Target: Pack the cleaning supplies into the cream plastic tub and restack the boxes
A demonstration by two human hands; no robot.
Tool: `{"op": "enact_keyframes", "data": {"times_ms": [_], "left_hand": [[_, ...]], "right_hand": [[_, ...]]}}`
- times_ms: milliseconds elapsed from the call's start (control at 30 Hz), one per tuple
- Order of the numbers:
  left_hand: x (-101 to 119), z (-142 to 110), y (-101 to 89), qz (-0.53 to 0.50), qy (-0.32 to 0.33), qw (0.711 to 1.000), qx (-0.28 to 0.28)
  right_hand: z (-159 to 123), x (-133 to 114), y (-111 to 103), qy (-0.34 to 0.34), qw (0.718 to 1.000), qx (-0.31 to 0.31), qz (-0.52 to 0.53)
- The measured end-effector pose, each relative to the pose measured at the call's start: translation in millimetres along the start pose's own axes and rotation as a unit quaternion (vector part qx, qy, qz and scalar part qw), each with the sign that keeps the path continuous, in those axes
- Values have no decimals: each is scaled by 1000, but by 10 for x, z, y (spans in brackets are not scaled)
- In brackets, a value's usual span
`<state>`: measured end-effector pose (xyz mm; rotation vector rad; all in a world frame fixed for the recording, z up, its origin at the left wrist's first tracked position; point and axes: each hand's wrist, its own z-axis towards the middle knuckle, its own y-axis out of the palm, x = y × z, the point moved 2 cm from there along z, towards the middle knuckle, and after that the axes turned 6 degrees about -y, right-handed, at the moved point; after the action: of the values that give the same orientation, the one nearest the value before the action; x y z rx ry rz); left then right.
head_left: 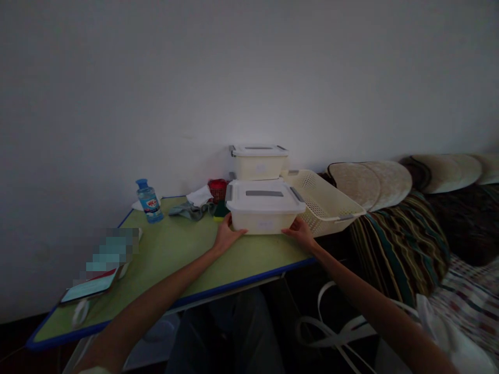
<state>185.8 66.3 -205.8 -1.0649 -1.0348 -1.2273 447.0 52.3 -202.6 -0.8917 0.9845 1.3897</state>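
Note:
A white lidded storage box (265,210) with grey latches and a grey handle sits on the green table (171,259). My left hand (226,235) presses against its left front corner. My right hand (301,232) grips its right front corner. Both hands clasp the box's lower sides, fingers curled round it. A second, matching white box (259,161) stands behind it against the wall.
A cream perforated basket (325,202) rests tilted at the table's right end. A blue-capped bottle (149,201), grey and white cloths (193,206), a red cup (217,188) stand at the back. A phone (90,285) lies front left. Striped cushions (397,244) fill the right.

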Motion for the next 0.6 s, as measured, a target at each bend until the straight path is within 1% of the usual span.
{"op": "enact_keyframes", "data": {"times_ms": [67,200,367,467,600], "left_hand": [[-59,5,1,0,-13,1000,2],[-136,24,-21,-5,-18,1000,-4],[-216,49,-46,-40,-53,998,-14],[-213,54,-52,-70,-62,995,-22],[-155,70,-80,-147,-71,985,-53]], "right_hand": [[-17,26,-11,9,1000,-4,-9],[-25,40,-12,21,999,-14,-23],[-19,58,-3,33,999,-19,-23],[-14,76,-11,44,999,-18,-18],[12,109,-66,56,998,-18,-7]]}}
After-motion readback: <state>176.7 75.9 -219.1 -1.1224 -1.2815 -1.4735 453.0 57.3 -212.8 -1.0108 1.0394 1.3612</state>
